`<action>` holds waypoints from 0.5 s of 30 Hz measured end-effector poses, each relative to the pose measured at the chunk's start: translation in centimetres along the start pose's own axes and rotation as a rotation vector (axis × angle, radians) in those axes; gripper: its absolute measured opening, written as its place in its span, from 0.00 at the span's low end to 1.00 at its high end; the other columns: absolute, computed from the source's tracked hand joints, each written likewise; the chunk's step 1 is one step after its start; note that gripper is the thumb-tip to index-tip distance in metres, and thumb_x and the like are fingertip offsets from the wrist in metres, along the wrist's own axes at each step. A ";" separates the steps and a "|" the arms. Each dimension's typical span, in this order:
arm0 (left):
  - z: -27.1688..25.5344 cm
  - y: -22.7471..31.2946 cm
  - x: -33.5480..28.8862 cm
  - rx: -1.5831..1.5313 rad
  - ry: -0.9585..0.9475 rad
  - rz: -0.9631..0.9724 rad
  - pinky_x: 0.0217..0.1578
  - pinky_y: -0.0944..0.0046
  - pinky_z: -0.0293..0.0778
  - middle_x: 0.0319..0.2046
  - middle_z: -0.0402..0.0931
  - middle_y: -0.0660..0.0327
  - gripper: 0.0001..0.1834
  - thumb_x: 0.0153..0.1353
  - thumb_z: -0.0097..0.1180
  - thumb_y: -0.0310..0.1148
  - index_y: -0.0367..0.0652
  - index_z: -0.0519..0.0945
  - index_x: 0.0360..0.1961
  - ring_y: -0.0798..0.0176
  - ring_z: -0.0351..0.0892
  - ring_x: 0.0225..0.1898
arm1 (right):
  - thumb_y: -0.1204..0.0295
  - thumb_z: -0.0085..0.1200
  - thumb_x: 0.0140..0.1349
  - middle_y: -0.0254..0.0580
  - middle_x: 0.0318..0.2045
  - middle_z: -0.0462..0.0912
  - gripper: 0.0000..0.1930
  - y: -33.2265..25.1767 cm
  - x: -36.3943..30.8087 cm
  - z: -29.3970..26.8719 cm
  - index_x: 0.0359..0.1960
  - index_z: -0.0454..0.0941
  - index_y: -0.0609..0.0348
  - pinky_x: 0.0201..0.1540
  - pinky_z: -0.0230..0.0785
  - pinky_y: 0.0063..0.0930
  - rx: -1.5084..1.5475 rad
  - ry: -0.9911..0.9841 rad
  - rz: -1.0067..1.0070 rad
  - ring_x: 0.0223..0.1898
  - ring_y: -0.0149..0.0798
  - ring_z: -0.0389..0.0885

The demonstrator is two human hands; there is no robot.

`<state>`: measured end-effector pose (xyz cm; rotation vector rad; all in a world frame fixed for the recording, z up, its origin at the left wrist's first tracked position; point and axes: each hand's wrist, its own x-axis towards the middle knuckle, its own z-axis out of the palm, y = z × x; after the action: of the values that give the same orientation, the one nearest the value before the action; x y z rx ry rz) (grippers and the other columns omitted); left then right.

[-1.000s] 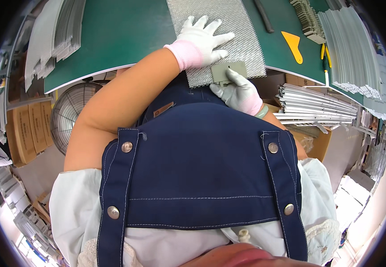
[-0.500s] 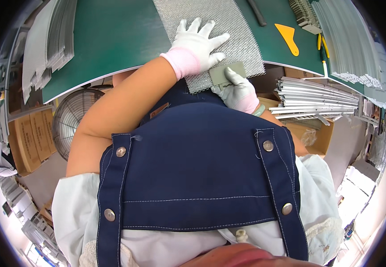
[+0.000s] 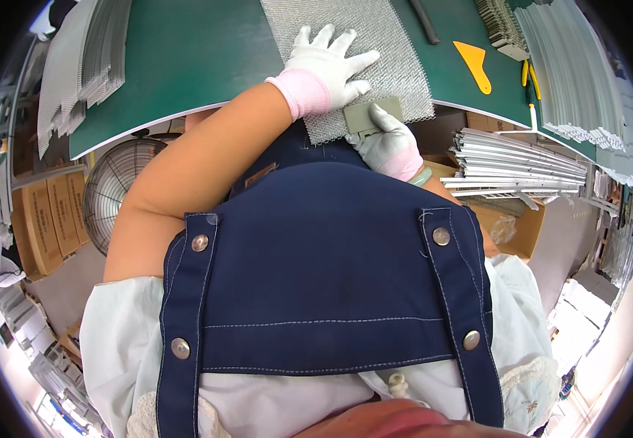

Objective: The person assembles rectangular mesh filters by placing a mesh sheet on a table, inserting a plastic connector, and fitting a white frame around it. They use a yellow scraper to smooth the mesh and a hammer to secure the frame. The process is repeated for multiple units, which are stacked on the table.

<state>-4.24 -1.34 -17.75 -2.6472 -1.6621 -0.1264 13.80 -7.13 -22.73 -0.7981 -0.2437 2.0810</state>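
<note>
Left hand (image 3: 329, 67) lies flat, fingers spread, pinning the mesh sheet (image 3: 360, 51) on the table (image 3: 185, 66). Right hand (image 3: 388, 142) has its grip closed around a grey block (image 3: 370, 117) at the mesh's near edge. Edge work looks early; most remains.

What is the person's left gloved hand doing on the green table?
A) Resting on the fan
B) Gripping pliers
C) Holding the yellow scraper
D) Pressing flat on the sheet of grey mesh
D: the left hand lies spread, palm down, on the grey mesh sheet, while the right hand holds a small grey block at the mesh's near edge.
</note>
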 end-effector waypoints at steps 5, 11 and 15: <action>0.2 0.2 -0.8 -0.024 0.136 0.007 0.66 0.36 0.48 0.67 0.60 0.49 0.29 0.63 0.48 0.53 0.65 0.67 0.66 0.39 0.56 0.68 | 0.68 0.46 0.71 0.46 0.47 0.79 0.14 -0.2 -0.4 -0.4 0.54 0.70 0.60 0.43 0.74 0.41 -0.309 -0.030 -0.101 0.46 0.42 0.79; -4.2 2.8 -3.5 -0.434 0.462 0.130 0.48 0.50 0.73 0.49 0.73 0.46 0.32 0.50 0.65 0.48 0.42 0.75 0.54 0.43 0.76 0.48 | 0.69 0.50 0.69 0.39 0.44 0.79 0.13 -4.1 -3.0 5.8 0.52 0.72 0.61 0.49 0.72 0.29 -0.380 -0.133 -0.298 0.45 0.31 0.78; -10.8 2.4 -4.5 -0.473 0.620 0.157 0.56 0.48 0.66 0.51 0.70 0.45 0.48 0.37 0.73 0.49 0.33 0.68 0.58 0.41 0.70 0.54 | 0.63 0.55 0.60 0.41 0.50 0.76 0.30 -7.3 -5.5 10.4 0.61 0.65 0.65 0.57 0.66 0.30 -0.670 -0.468 -0.505 0.52 0.35 0.75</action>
<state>-4.64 -6.99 -7.22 -2.5865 -1.3210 -1.3236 14.47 -5.91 -8.99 -0.5222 -1.3080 1.6618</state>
